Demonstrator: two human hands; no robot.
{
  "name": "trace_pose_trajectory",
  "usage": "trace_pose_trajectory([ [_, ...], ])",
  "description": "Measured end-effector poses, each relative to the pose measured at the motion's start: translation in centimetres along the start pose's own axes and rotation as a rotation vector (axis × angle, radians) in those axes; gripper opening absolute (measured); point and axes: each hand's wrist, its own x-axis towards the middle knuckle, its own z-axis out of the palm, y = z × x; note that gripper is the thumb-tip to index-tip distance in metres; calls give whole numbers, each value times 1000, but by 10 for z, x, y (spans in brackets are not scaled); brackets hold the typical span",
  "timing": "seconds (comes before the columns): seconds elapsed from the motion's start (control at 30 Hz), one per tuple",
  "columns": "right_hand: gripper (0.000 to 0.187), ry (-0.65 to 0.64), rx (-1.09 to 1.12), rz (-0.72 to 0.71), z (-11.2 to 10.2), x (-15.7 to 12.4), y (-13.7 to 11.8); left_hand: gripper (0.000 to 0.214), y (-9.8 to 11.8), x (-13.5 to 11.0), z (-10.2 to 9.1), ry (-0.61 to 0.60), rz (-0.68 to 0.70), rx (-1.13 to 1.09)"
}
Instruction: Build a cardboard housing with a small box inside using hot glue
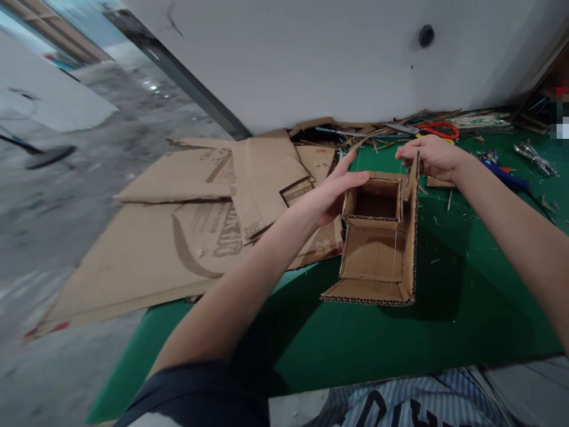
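A small cardboard box structure (372, 252) is held up over the green tabletop. It has a square open compartment at its far end, a tall panel along the right and a flap at the near edge. My left hand (335, 193) grips its far left corner, thumb on top of the compartment rim. My right hand (433, 157) is closed in a pinch beside the far top of the right panel. What lies between its fingertips is too small to make out. Thin, clear strands (395, 255) hang across the box.
Flattened cardboard sheets (133, 261) cover the table's left side and overhang its edge. Orange-handled scissors (438, 129) lie among cardboard scraps along the white wall (311, 65). A blue glue gun (507, 175) with a cord lies right, near a clear plastic-wrapped item (533, 159).
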Motion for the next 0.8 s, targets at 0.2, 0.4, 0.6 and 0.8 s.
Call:
trace_pose_trajectory([
  [0.2,27,182,41,-16,-9,11,2,107,-9,7,-7,-16,14,20],
  [0.4,39,372,101,-66,-16,18,17,112,-6,2,-4,-44,29,60],
  [0.6,40,-31,60,-15,-15,-5,15,118,-3,1,-3,-54,55,71],
  [0.8,17,-75,11,-6,-5,-12,7,115,-3,2,-2,-64,28,55],
])
